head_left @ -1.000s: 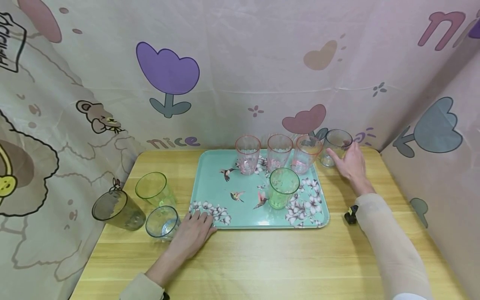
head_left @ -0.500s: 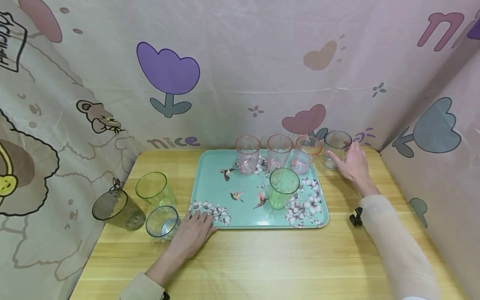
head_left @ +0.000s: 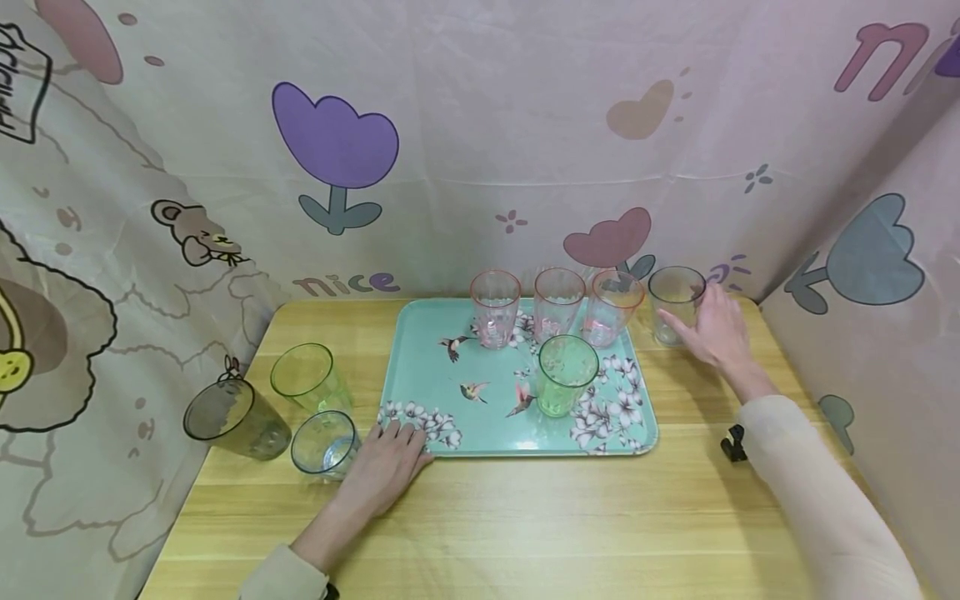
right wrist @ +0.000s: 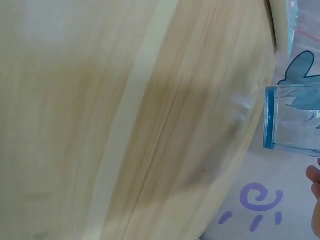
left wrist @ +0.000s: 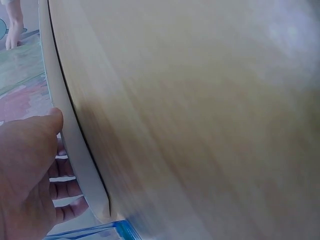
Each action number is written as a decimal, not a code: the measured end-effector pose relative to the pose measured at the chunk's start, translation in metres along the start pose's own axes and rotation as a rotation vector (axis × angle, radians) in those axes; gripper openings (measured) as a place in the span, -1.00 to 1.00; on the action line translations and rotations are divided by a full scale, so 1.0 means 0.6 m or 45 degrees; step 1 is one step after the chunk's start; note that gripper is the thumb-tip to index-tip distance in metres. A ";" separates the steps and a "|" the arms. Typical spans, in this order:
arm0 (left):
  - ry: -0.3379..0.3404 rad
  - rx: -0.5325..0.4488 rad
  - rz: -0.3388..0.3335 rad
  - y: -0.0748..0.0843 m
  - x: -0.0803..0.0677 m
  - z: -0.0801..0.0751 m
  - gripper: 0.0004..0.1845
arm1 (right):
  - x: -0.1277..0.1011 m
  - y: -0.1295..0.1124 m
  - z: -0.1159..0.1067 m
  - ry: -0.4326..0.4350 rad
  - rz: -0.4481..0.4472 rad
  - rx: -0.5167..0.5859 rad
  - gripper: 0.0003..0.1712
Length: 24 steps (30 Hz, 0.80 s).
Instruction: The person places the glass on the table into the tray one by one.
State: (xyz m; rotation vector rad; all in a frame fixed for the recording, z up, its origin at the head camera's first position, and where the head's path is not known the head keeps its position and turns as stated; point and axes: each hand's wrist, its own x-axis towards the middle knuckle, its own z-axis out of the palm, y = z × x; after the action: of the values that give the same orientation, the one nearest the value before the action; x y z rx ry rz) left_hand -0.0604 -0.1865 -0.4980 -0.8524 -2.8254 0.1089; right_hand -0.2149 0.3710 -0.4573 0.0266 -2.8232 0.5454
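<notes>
My right hand (head_left: 720, 332) grips a clear dark-rimmed glass (head_left: 677, 287) upright at the back right, just beyond the tray. In the right wrist view the glass's base (right wrist: 270, 118) shows bluish, apart from the tabletop, with a shadow below; only fingertips (right wrist: 314, 174) of that hand appear. My left hand (head_left: 386, 467) holds the front left corner of a mint-green flowered tray (head_left: 427, 375). In the left wrist view, its thumb (left wrist: 56, 119) and bent fingers lie on the tray's rim (left wrist: 75, 135). Three pink-rimmed glasses (head_left: 495, 308) line the tray's back, with a green glass (head_left: 566, 379) in front.
Left of the tray stand a yellow-green glass (head_left: 309, 379), a dark grey glass (head_left: 238, 421) and a blue-rimmed clear glass (head_left: 322, 446) right beside my left hand. Printed curtains (head_left: 450, 167) close in the wooden table (head_left: 525, 525) at the back and sides.
My right hand has shifted slightly right and nearer with the clear glass, its forearm swinging right. The left hand, the tray and the other glasses have stayed put.
</notes>
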 end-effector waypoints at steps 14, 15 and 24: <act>0.005 -0.002 0.001 -0.001 0.000 0.002 -0.66 | -0.014 -0.017 -0.020 0.027 -0.103 -0.032 0.22; 0.004 -0.001 0.002 -0.001 0.000 0.002 -0.66 | -0.015 -0.018 -0.021 0.029 -0.113 -0.032 0.20; 0.068 0.020 0.019 0.000 0.000 0.004 -0.66 | -0.028 -0.023 -0.041 -0.008 -0.129 -0.063 0.23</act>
State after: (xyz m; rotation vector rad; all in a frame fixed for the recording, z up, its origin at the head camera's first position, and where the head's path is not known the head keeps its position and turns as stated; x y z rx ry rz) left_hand -0.0611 -0.1867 -0.5001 -0.8608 -2.7657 0.1088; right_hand -0.1917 0.3668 -0.4346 0.1615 -2.8218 0.4530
